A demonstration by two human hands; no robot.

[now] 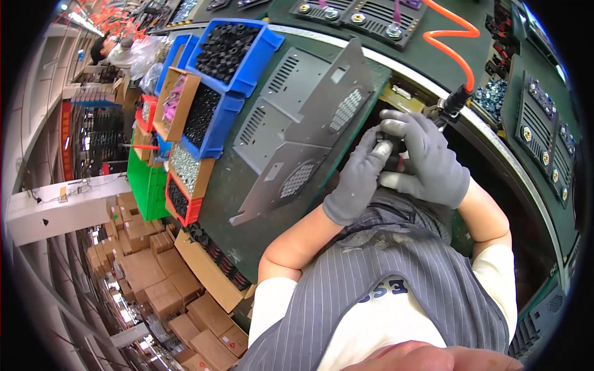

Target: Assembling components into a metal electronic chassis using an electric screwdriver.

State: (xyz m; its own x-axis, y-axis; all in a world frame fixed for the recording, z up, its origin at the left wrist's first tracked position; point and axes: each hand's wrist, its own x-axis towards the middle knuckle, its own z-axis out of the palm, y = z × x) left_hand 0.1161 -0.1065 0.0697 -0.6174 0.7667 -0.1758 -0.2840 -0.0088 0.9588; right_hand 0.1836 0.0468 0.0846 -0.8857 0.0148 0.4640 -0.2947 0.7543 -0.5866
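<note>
At the left, a green bin (146,195) stands beyond the blue bins (258,60) of black parts. Two bent grey panels (303,102) stand on the bench, just beside the left hand (357,179). That hand's fingers look closed on a small dark part (393,159), held between both gloves above the lap; fingers hide its shape. The right hand (430,162) curls about it, thumb and forefinger spread; whether it grips I cannot tell. Best to keep the left pinch firm and let the right fingers do the fine turning, wrists low, knuckles away from the hose fitting (458,101) and orange hose (471,71) just beyond
</note>
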